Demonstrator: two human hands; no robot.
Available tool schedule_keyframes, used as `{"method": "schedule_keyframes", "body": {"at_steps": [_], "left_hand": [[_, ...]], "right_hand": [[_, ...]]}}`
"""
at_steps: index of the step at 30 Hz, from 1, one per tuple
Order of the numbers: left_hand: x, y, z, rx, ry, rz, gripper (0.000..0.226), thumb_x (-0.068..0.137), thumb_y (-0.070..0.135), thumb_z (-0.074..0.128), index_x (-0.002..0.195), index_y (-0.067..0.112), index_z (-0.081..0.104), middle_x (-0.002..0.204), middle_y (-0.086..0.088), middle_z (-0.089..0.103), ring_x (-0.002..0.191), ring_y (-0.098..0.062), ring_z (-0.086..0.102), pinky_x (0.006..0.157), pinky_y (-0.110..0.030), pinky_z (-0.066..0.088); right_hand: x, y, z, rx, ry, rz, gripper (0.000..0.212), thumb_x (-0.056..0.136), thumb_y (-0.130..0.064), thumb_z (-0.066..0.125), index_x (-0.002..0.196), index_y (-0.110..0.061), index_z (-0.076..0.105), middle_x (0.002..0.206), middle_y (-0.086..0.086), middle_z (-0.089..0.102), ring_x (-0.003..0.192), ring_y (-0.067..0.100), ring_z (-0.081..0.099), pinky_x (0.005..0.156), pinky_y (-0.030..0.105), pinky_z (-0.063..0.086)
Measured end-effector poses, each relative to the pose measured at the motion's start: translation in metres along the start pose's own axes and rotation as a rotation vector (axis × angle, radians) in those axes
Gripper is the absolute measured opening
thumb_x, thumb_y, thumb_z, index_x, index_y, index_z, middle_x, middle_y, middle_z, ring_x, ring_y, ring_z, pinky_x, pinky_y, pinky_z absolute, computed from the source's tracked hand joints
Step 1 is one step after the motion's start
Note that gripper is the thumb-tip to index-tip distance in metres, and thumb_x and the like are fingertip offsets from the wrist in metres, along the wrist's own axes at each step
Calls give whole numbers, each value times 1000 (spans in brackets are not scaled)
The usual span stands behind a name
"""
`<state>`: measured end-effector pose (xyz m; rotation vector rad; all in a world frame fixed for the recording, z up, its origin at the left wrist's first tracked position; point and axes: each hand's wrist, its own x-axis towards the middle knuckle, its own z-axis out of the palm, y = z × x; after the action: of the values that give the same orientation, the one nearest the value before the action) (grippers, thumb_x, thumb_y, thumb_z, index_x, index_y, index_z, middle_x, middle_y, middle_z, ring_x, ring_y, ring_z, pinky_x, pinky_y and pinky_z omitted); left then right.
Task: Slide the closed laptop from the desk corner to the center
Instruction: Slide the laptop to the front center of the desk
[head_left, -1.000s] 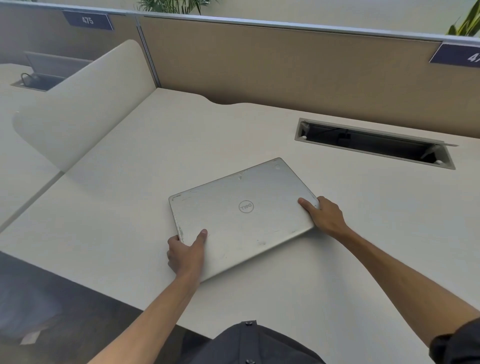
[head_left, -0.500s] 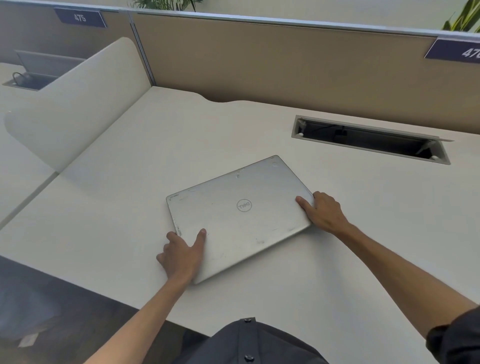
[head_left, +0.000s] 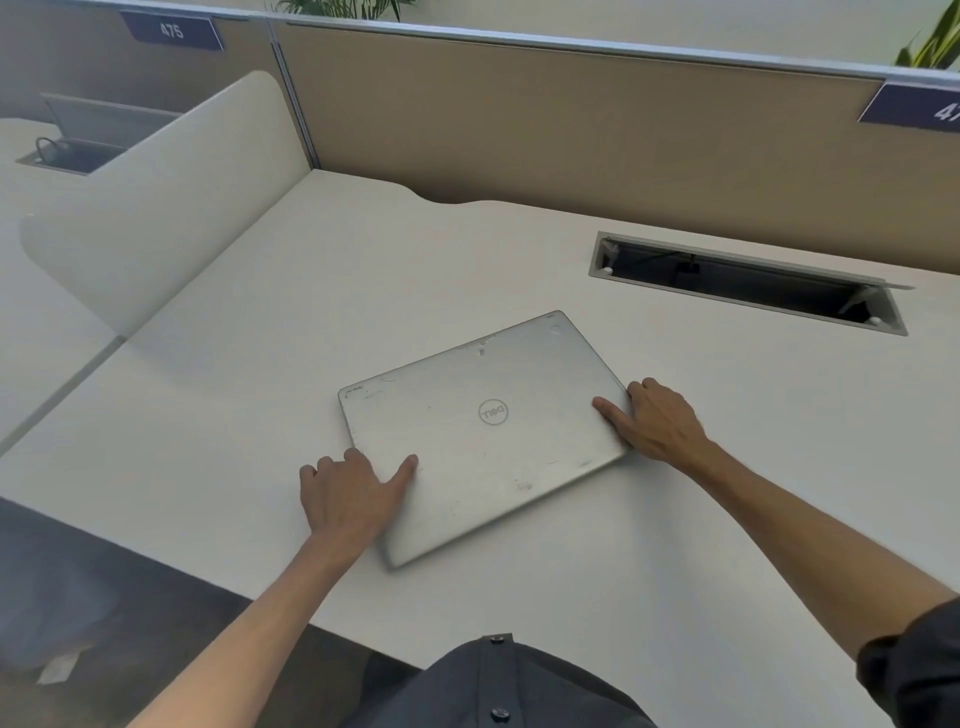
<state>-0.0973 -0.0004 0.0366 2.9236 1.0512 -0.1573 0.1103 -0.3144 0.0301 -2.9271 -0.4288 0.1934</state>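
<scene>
A closed silver laptop with a round logo on its lid lies flat and skewed on the pale desk, a little left of the middle. My left hand sits at its near-left edge, with the thumb pressed on the lid and the fingers curled down beside the edge on the desk. At the laptop's right corner is my right hand, thumb on the lid and fingers wrapped around the edge.
An open cable slot is cut into the desk behind and right of the laptop. A tan partition wall runs along the back. A rounded white side divider stands at the left. The desk's front edge runs just below my left wrist.
My left hand has slid up the laptop's left edge, uncovering the near corner, and its fingers have loosened onto the desk. The laptop and my right hand have barely shifted.
</scene>
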Motion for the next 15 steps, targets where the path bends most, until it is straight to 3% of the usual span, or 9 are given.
{"method": "schedule_keyframes", "body": {"at_steps": [3,6,8,12,15], "left_hand": [[3,-2,-1,41,-8,6,80,78,83,24,90,11,58,86,-7,66,85,-27,55,76,-37,30],[-3,3,4,30,27,9,80,83,78,26,97,7,58,93,-9,65,92,-28,58,69,-35,34],[-9,8,10,-70,31,-15,77,86,72,31,108,2,54,104,-12,59,98,-30,55,68,-35,35],[-14,16,19,-364,2,-126,74,86,60,51,123,-5,46,121,-18,48,114,-36,44,86,-43,38],[-15,26,20,-628,-10,-271,72,81,48,66,127,-4,43,128,-20,42,122,-36,36,98,-45,31]], "right_hand": [[0,-4,0,0,30,30,57,91,-66,42,93,-10,51,103,11,58,81,32,54,69,37,38],[1,-12,4,168,32,92,63,85,-61,55,123,-12,52,121,8,59,104,34,60,83,39,43],[2,-17,8,266,12,142,69,82,-60,59,132,-12,50,128,8,54,114,31,55,89,39,43],[5,-24,14,429,-9,224,71,81,-53,64,137,-12,49,133,10,50,125,31,45,94,37,39],[6,-22,12,533,-28,259,67,80,-48,70,134,-13,52,131,10,53,124,31,47,97,39,40]]}}
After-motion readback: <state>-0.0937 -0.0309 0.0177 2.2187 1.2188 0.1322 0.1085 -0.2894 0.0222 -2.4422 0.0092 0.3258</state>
